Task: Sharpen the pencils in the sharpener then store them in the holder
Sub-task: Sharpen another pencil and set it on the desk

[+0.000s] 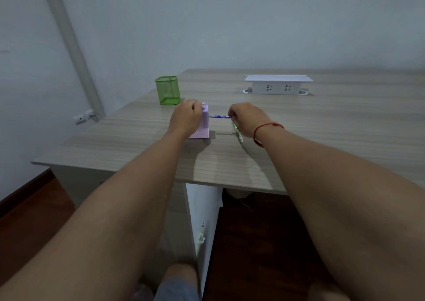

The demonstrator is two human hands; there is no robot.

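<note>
The purple patterned pencil [221,116] lies level above the desk [322,126], its left end entered into the right face of the pink sharpener [204,123] and its right end inside your grip. The sharpener is a small upright block standing on the desk near the front left part, its left side covered by your hand. A second pencil, green patterned [237,131], lies flat on the desk just beside and partly under your right hand, its near end pointing toward you.

Your left hand [186,119] reaches in from a straight forearm and is curled closed against the sharpener's left side and top; what the fingers hold behind the body cannot be seen. Your right hand [249,119] is held knuckles up, wrist slightly raised, with a red string bracelet [264,129] around the wrist. Its fingers are pinched closed on the purple pencil's right end.

The green mesh holder [167,90] stands upright behind and to the left of the sharpener, apart from it, with no pencil visible in it. A white power socket unit [278,84] sits raised at the desk's far right centre, well apart from your hands.
</note>
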